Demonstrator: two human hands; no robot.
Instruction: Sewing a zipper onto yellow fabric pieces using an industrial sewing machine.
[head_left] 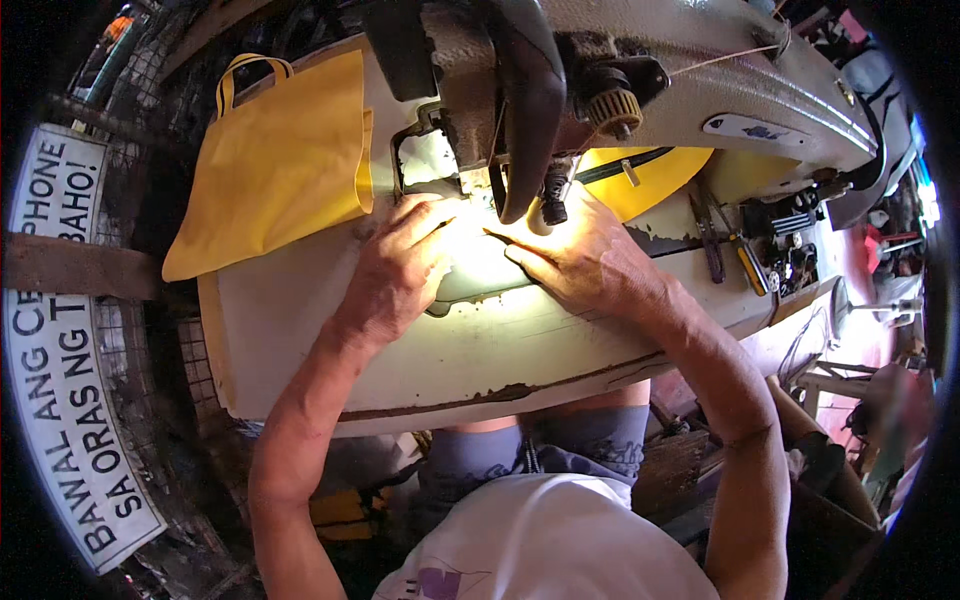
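My left hand (398, 262) and my right hand (590, 255) meet under the head of a sewing machine (740, 100), close to its needle area. Both have their fingers bent and pressed together. Strong lamp glare washes out what lies between the fingertips, so I cannot make out what they hold. A dark edge shows by my right thumb. Just beyond my right hand, under the machine arm, lies a yellow sheet piece (655, 190) with a black strip across it. The black presser lever (530, 100) hangs down between my hands.
A yellow bag with handles (280, 170) lies on the white worktable (420, 370) at left. Pliers (707, 235) and a yellow-handled screwdriver (748, 265) lie on the right, near small metal parts (795, 245). A printed sign (80, 400) hangs on the mesh at far left.
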